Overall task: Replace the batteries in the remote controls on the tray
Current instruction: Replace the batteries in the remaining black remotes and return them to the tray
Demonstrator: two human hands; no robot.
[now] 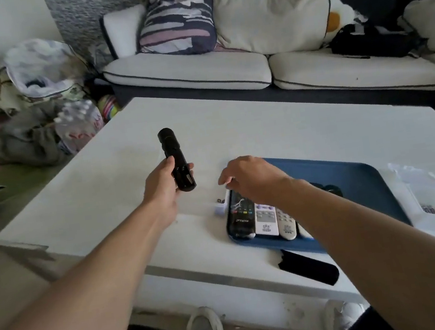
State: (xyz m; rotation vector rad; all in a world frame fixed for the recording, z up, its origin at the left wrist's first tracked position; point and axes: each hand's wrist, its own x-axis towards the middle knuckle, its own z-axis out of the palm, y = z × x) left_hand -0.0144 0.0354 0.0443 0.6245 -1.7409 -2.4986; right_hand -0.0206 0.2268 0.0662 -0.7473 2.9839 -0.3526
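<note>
The left hand [162, 185] grips a black remote [176, 160] above the white bench [102, 186], its fingers curled round it. The right hand [251, 178], fingers relaxed and holding nothing, hovers over the blue tray [357, 173], hiding part of the remotes [266, 219] there; their labels are too blurred to read.

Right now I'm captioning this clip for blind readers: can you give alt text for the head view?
The left hand grips a black remote above a white table, while the right hand reaches over the left end of a blue tray holding several remotes. A black cover lies near the table's front edge.
</note>
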